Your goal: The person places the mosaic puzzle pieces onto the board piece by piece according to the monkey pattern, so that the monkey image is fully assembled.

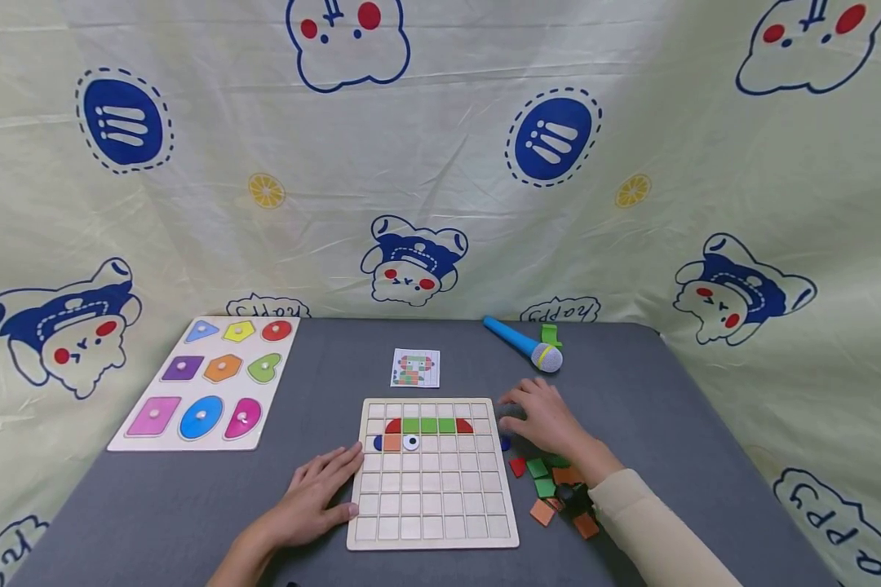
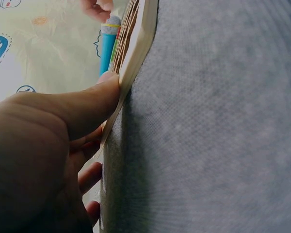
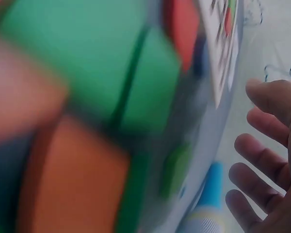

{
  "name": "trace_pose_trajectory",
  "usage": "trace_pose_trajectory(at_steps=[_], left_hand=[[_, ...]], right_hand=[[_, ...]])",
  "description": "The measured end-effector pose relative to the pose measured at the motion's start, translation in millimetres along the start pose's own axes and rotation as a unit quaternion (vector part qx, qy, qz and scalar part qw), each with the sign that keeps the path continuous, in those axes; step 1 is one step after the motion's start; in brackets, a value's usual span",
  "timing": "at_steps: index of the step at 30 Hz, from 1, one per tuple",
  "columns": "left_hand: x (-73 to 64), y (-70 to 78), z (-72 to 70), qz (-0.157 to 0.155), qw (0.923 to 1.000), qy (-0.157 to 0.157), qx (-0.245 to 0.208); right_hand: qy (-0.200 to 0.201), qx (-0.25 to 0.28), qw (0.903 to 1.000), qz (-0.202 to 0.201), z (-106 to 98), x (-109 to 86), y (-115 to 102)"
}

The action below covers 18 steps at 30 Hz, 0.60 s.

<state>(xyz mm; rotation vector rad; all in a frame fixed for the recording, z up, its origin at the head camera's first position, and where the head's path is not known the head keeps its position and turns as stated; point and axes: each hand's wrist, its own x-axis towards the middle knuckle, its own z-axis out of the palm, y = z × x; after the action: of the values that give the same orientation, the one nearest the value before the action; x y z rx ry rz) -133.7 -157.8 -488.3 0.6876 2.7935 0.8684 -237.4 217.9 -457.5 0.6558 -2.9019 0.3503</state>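
Note:
A pale wooden grid board (image 1: 431, 503) lies in the middle of the table. Along its upper rows sit green squares (image 1: 429, 425) between red rounded pieces (image 1: 465, 426); below them are a blue rounded piece (image 1: 378, 443), an orange square (image 1: 392, 443) and an eye piece (image 1: 411, 442). My left hand (image 1: 310, 499) rests at the board's left edge, fingers extended, and its thumb (image 2: 94, 104) touches the rim in the left wrist view. Beyond the board's upper right side, my right hand (image 1: 546, 417) hovers with loosely bent, spread fingers (image 3: 262, 150), holding nothing.
Loose green, orange, red and black pieces (image 1: 545, 487) are heaped right of the board, partly under the right forearm. A pattern card (image 1: 414, 368) lies behind the board. A blue toy microphone (image 1: 514, 336) and green piece (image 1: 550, 334) are farther back. A shape puzzle (image 1: 216, 399) lies left.

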Motion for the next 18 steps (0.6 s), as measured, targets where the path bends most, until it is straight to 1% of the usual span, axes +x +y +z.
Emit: trace_pose_trajectory(at_steps=[3, 8, 18], left_hand=[[0.1, -0.5, -0.2, 0.001, 1.0, -0.001, 0.001], [0.3, -0.7, -0.2, 0.003, 1.0, -0.002, 0.005], [0.3, -0.8, -0.4, 0.0, 1.0, -0.004, -0.001]], right_hand=[[-0.008, 0.003, 0.9998, 0.019, -1, -3.8, 15], [-0.012, 0.003, 0.9997, 0.021, -2, -8.9, 35], [-0.054, 0.008, 0.9978, 0.038, -6, -13.0, 56]])
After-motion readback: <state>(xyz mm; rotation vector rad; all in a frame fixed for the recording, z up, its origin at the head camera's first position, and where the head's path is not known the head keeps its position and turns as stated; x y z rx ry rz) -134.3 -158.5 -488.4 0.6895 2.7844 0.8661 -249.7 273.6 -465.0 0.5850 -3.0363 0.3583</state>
